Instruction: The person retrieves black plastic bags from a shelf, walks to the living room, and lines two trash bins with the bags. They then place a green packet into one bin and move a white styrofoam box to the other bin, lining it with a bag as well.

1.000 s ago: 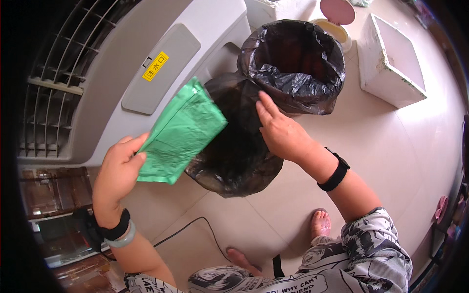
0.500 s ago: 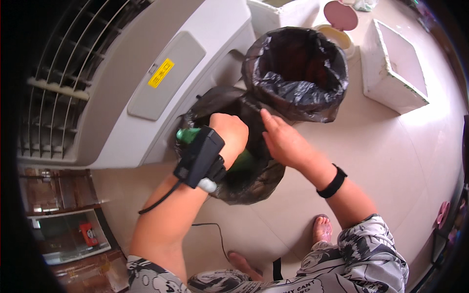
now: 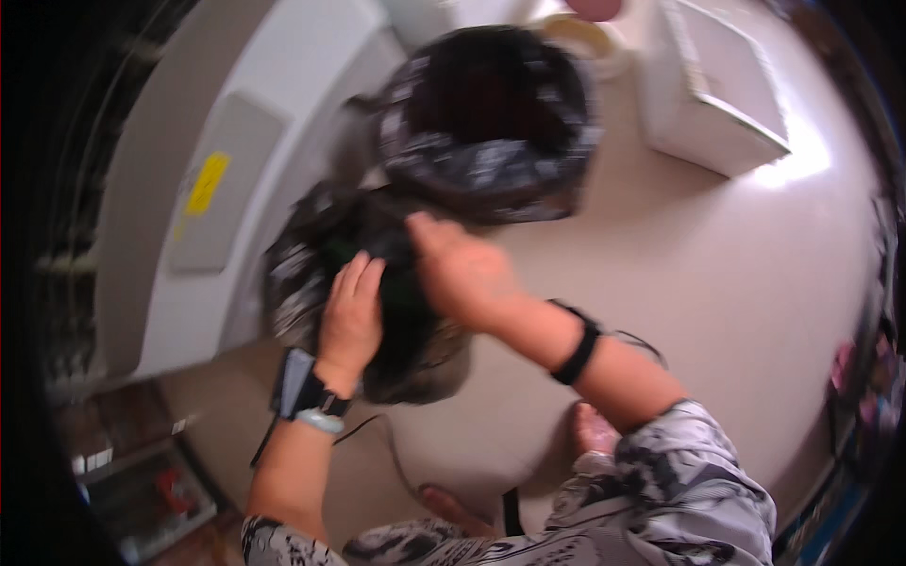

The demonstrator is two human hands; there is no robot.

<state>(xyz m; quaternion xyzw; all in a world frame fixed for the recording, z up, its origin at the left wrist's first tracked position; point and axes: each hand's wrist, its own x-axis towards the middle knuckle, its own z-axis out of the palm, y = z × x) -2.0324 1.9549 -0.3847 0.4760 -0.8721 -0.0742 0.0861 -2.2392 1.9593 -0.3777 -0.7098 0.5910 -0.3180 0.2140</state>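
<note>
A dark plastic garbage bag (image 3: 415, 377), its opening uneven and bunched, stands on the floor in front of me. My left hand (image 3: 351, 321) is at its near left side, fingers side by side over the rim and seemingly closed on the plastic. On the right side of the opening, my right hand (image 3: 467, 274) grips the rim, partly blurred by motion. The inside of the bag is dark, with a faint green tint. Just behind it stands a round bin lined with a black bag (image 3: 491, 179), its mouth wide.
To the left stands a large grey-white appliance (image 3: 142, 274) with a yellow label (image 3: 208, 184). A white foam box (image 3: 689, 123) lies at the far right, beside a cream round container (image 3: 580, 42). My feet (image 3: 595, 429) and a black cable (image 3: 392, 453) are on the tiled floor below.
My left hand has come up out of the bag's inside to its left rim. The right hand has moved onto the right rim. My view has shifted, and the green item no longer shows clearly.
</note>
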